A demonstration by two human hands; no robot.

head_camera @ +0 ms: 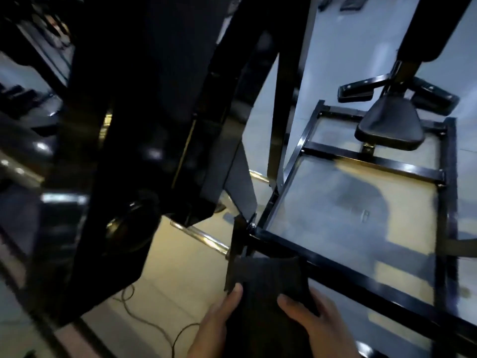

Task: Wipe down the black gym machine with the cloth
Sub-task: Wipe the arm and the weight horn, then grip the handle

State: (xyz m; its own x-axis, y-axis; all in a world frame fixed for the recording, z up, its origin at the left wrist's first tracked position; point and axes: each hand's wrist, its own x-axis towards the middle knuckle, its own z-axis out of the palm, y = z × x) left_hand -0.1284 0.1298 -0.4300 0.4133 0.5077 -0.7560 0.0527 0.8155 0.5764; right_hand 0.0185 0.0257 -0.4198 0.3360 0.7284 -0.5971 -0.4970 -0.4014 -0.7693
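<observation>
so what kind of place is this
Most likely a gym floor. A black padded triangular seat sits on a black steel base frame over pale floor tiles, and both hands hold a dark cloth.

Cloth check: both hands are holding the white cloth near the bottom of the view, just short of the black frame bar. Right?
Not quite: the cloth is dark, nearly black, not white. The head view shows the left hand and right hand holding it, near the black frame bar.

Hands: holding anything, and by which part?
Both the left hand and right hand hold the dark cloth, each gripping a side edge near its lower end.
</observation>
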